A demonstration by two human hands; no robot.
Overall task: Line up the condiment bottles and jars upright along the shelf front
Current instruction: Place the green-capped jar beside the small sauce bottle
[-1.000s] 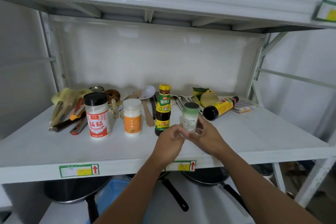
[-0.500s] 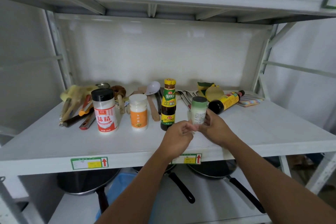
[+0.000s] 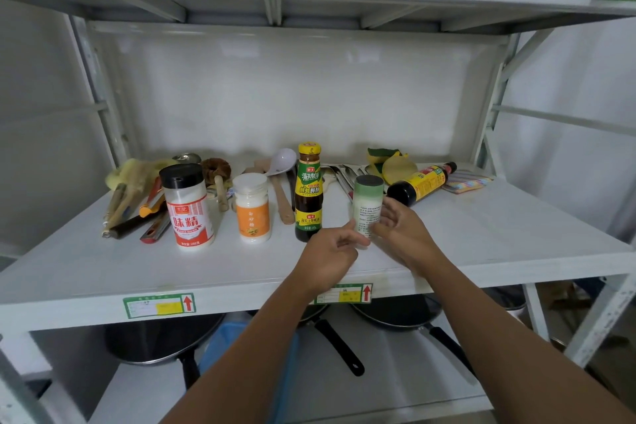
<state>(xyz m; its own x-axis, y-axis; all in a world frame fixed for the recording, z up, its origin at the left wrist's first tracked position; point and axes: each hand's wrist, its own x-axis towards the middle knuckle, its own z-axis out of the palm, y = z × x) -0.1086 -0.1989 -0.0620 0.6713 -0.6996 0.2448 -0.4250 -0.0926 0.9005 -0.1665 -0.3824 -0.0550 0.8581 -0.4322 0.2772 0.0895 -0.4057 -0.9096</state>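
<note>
So the white metal shelf (image 3: 103, 272) is the whole stage here, with pans parked on the level below. Along the front there's a row forming: an MSG shaker (image 3: 188, 205) with a black cap and red label on the left, then a white sugar jar (image 3: 253, 208) with an orange label, then a tall oyster sauce bottle (image 3: 308, 193) with a yellow cap, all upright and spaced a bit apart. Next in line is the green-capped jar (image 3: 367, 205), standing upright just right of the sauce bottle.

Both hands are at that jar. The left hand (image 3: 330, 251) is loosely curled, fingertips at the jar's lower left; the right hand (image 3: 401, 229) is spread open beside its right side. Neither looks clamped on it, more like letting go or nudging, though I can't tell for sure if the fingers touch.

So I'd say this step is placing jar number four. What's left looks like the dark soy sauce bottle (image 3: 418, 184) lying on its side behind the right hand, cap pointing back-right. Next move probably needs a reach back, grabbing it round the body, standing it up and setting it right of the green-capped jar.
</note>
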